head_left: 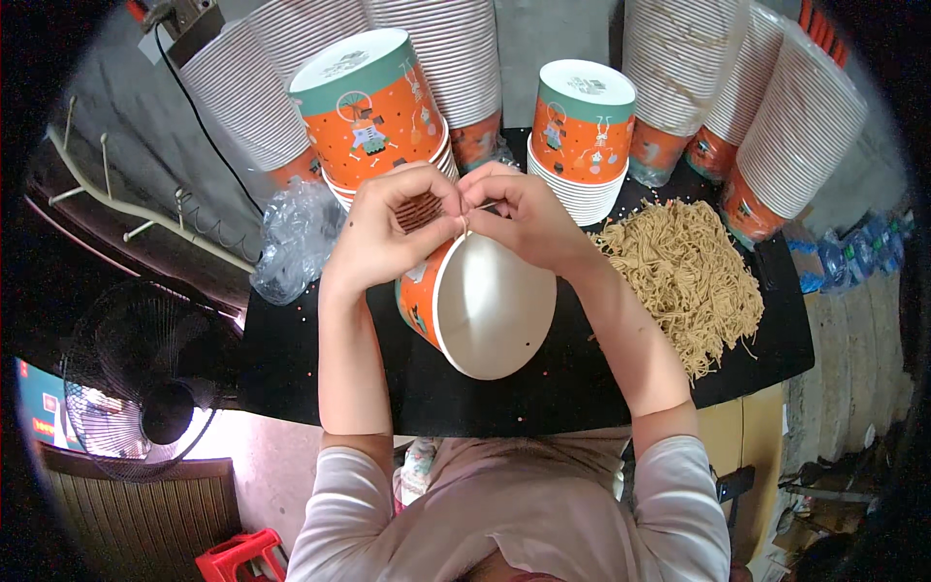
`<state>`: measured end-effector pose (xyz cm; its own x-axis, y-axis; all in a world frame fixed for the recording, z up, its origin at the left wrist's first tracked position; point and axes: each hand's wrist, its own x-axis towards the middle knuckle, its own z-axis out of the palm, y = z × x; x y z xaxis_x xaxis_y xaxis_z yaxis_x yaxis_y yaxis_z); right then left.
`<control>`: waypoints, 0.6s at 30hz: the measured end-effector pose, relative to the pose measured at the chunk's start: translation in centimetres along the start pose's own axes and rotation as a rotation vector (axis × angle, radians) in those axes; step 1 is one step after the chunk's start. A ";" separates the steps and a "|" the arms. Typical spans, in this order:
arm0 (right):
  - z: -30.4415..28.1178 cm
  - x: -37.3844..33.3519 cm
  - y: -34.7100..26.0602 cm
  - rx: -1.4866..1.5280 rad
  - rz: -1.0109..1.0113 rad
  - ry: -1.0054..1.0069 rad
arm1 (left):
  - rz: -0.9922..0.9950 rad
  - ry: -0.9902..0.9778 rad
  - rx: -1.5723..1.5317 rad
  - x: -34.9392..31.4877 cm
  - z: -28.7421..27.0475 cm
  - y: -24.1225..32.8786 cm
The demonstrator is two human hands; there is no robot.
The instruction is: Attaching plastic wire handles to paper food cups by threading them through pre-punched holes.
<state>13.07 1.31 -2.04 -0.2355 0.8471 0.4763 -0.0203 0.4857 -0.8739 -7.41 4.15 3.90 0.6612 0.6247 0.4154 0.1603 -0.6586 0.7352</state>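
A large orange paper bucket (419,303) lies tipped on the black table, its white inside facing me. At its upper rim my left hand (393,221) and my right hand (529,215) meet with fingertips pinched together. Between them runs a thin tan cord (465,229), its short end showing near the right fingers. Part of the cord is hidden by the fingers, so I cannot tell how it passes through the rim. Beside my right forearm spreads a loose pile of tan cords (679,276).
Upside-down stacked buckets (364,102) and a smaller stack (584,121) stand just beyond my hands. Tall sleeves of nested buckets (800,131) line the back. Crumpled clear plastic (296,238) sits at left, near a fan (145,398). Below is a red stool (240,555).
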 end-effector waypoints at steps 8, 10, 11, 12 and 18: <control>0.5 -0.1 0.0 0.029 0.001 -0.080 | -0.056 0.188 -0.329 -1.7 1.7 -0.6; 0.9 -0.1 0.4 0.076 0.007 -0.074 | -0.051 0.253 -0.502 -2.5 2.3 -1.5; 1.2 -0.1 0.4 0.011 -0.009 -0.074 | -0.065 0.292 -0.537 -3.0 2.7 -2.0; 1.6 -0.2 0.1 -0.055 -0.028 -0.074 | -0.033 0.320 -0.579 -3.4 2.9 -2.5; 2.8 -0.6 -0.7 -0.137 -0.082 -0.030 | -0.015 0.330 -0.762 -4.7 3.3 -3.0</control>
<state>10.46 -0.14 -1.97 -0.2676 0.7977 0.5404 0.0914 0.5793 -0.8100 -8.63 1.77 -1.99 0.3950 0.8000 0.4516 -0.4515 -0.2591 0.8538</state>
